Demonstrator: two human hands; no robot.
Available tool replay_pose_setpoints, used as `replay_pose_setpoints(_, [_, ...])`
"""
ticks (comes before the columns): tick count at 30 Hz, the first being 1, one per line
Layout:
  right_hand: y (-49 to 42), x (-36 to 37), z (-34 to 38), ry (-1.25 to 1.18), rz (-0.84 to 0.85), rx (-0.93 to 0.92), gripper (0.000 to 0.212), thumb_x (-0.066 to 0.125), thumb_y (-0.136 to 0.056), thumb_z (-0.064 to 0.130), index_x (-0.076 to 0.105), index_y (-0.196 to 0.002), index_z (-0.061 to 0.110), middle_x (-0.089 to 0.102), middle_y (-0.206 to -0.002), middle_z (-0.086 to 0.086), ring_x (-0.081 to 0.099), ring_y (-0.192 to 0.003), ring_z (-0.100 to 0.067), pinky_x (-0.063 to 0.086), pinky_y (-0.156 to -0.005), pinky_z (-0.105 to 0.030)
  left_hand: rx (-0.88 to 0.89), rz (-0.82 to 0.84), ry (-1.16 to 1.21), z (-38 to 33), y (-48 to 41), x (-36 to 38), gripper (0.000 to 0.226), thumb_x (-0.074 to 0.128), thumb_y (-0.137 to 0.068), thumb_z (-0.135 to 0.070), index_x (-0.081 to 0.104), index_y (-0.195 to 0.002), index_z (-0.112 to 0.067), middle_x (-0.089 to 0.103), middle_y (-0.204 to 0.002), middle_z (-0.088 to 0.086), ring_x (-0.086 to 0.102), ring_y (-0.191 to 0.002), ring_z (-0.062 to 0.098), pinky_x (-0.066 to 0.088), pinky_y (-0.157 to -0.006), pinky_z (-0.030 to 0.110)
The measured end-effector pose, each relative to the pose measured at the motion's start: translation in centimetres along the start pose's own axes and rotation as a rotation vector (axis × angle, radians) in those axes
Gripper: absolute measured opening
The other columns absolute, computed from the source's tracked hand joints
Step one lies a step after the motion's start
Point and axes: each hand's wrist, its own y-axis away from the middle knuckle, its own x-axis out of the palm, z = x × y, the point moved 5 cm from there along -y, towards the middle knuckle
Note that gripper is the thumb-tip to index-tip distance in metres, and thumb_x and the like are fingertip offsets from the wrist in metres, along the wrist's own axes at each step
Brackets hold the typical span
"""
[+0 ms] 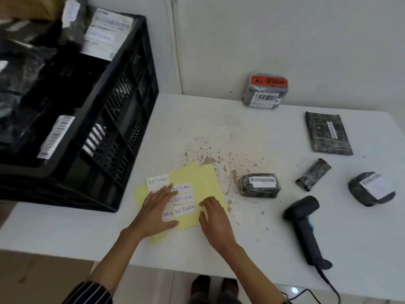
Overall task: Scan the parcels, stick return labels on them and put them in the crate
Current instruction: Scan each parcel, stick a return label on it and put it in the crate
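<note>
Desk [274, 132] seen from above: left grip [156, 210] lies flat, fingers straight, pressing RETURN labels [183, 199] on yellow sheets [206, 178]. Right grip [215, 218] curls at the labels' right edge; whether it pinches one is unclear. Nearest parcel [259, 185] lies just right; crate [122, 119] stands left.

Soft, even indoor light, faint shadows; the crate [122, 102] blurs toward the bowed, wide-angle left edge.
</note>
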Motion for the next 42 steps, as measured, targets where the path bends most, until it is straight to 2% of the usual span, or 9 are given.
replay_pose_setpoints(8, [-3.5, 3.8, 2.7, 0.171, -0.052, -0.171, 0.03, 0.08, -0.062, 0.013, 0.065, -0.087, 0.012, 0.058, -0.098, -0.008, 0.058, -0.083, -0.026, 0.047, -0.071, -0.036, 0.008, -0.066, -0.025, 0.3, 0.6, 0.3, 0.101, 0.068, -0.072, -0.058, 0.012, -0.149, -0.025, 0.0, -0.152, -0.02, 0.002, -0.139, -0.002, -0.006, -0.113, 0.023])
replay_pose_setpoints(15, [-4.3, 4.8, 3.7, 0.202, -0.144, -0.261, 0.019, 0.074, -0.066, -0.003, 0.057, -0.069, 0.006, 0.053, -0.078, -0.006, 0.051, -0.067, -0.025, 0.042, -0.058, -0.032, 0.046, -0.075, -0.062, 0.7, 1.0, 0.6, 0.103, 0.058, -0.075, -0.063, 0.001, -0.15, -0.021, -0.01, -0.155, -0.012, -0.006, -0.141, -0.001, -0.009, -0.116, 0.024])
replay_pose_setpoints(20, [-4.8, 4.4, 2.4, -0.178, -0.156, -0.032, 0.009, 0.055, -0.087, 0.002, 0.055, -0.08, 0.007, 0.051, -0.083, -0.003, 0.05, -0.075, -0.021, 0.042, -0.067, -0.031, 0.029, -0.075, -0.027, 0.6, 1.0, 0.8, 0.106, 0.055, -0.073, -0.062, -0.005, -0.149, -0.018, -0.014, -0.154, -0.01, -0.009, -0.144, 0.003, -0.015, -0.112, 0.021])
replay_pose_setpoints(24, [-5.1, 2.9, 0.7, -0.471, -0.124, 0.202, 0.013, 0.047, -0.096, 0.009, 0.047, -0.083, 0.011, 0.055, -0.071, -0.004, 0.052, -0.064, -0.021, 0.041, -0.059, -0.022, 0.014, -0.062, -0.03, 0.7, 1.0, 0.8, 0.109, 0.065, -0.077, -0.054, -0.007, -0.149, -0.015, -0.014, -0.154, -0.009, -0.012, -0.143, 0.004, -0.015, -0.113, 0.024])
replay_pose_setpoints(28, [-4.5, 1.6, -1.2, -0.654, -0.108, 0.29, 0.012, 0.039, -0.1, 0.013, 0.044, -0.09, 0.008, 0.061, -0.082, -0.005, 0.063, -0.081, -0.024, 0.054, -0.075, -0.036, -0.011, -0.027, -0.046, 0.5, 0.9, 0.8, 0.109, 0.065, -0.078, -0.053, -0.008, -0.149, -0.013, -0.016, -0.154, -0.007, -0.013, -0.143, 0.007, -0.012, -0.115, 0.028])
replay_pose_setpoints(31, [-4.0, 1.1, -1.5, -0.801, -0.084, 0.344, 0.014, 0.034, -0.102, 0.015, 0.04, -0.089, 0.016, 0.06, -0.096, -0.017, 0.063, -0.092, -0.028, 0.055, -0.084, -0.035, -0.049, 0.019, -0.107, 0.3, 0.8, 0.7, 0.107, 0.061, -0.081, -0.055, -0.011, -0.149, -0.016, -0.022, -0.152, -0.008, -0.019, -0.139, 0.002, -0.012, -0.116, 0.03])
replay_pose_setpoints(35, [-3.4, 0.4, -1.2, -0.861, -0.139, 0.352, 0.014, 0.027, -0.103, 0.02, 0.034, -0.091, 0.02, 0.063, -0.096, -0.012, 0.064, -0.09, -0.023, 0.055, -0.083, -0.032, -0.104, 0.076, -0.13, -0.2, 0.5, 0.5, 0.106, 0.062, -0.082, -0.053, -0.011, -0.149, -0.016, -0.023, -0.153, -0.006, -0.016, -0.143, 0.006, -0.007, -0.118, 0.035])
replay_pose_setpoints(39, [-3.3, -1.2, -1.5, -0.762, -0.171, 0.324, 0.013, 0.027, -0.103, 0.026, 0.033, -0.09, 0.026, 0.058, -0.091, -0.009, 0.059, -0.081, -0.021, 0.051, -0.076, -0.036, -0.172, 0.125, -0.13, -1.2, 0.2, 0.2, 0.098, 0.065, -0.084, -0.041, -0.002, -0.151, -0.017, -0.019, -0.157, 0.0, -0.013, -0.145, 0.014, -0.008, -0.117, 0.036])
replay_pose_setpoints(42, [-3.0, -2.4, -0.6, -0.451, -0.189, 0.106, 0.014, 0.034, -0.101, 0.019, 0.036, -0.089, 0.025, 0.043, -0.084, 0.0, 0.042, -0.069, -0.012, 0.041, -0.066, -0.029, -0.195, -0.06, 0.106, -4.0, -0.4, -1.0, 0.052, 0.058, -0.091, -0.034, 0.042, -0.137, -0.014, 0.025, -0.151, 0.008, 0.02, -0.142, 0.021, 0.015, -0.115, 0.032])
